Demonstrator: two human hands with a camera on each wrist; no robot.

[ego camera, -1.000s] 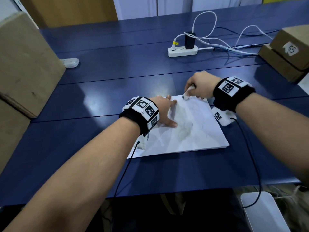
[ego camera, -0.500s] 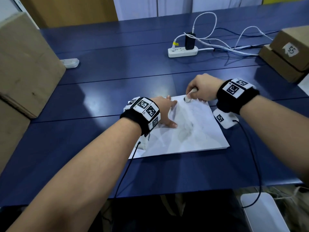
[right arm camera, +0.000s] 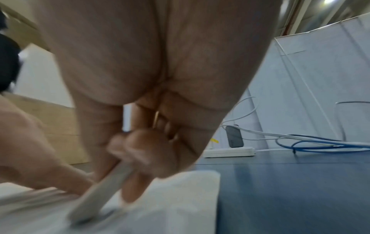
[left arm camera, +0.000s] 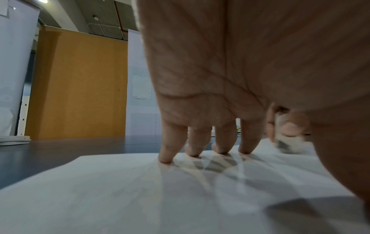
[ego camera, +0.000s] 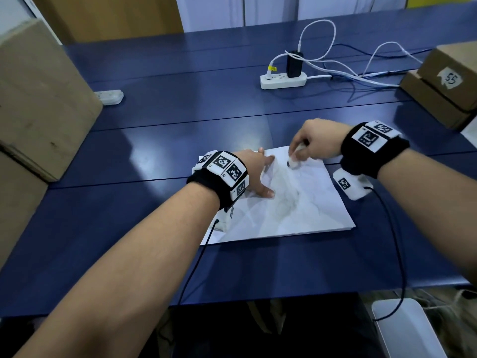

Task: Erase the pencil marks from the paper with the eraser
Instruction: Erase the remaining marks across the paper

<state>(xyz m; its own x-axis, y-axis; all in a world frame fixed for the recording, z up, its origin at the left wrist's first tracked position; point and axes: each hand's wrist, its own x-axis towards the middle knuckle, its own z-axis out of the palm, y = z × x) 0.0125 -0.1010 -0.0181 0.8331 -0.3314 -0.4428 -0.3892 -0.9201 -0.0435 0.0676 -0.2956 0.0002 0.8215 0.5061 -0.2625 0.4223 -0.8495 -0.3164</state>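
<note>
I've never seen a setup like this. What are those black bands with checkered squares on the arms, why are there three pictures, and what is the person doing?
No robot here: a person works with bare hands. The black wristbands carry printed marker squares and a small camera each. The wide picture comes from a camera on the head; the other two look along each hand from the wrist.

On the blue table lies a sheet of paper with faint grey pencil smudges. The left hand presses its fingertips flat on the sheet to steady it. The right hand pinches a white eraser, its tip down on the paper near the far edge. Further back are a power strip with cables and cardboard boxes.
</note>
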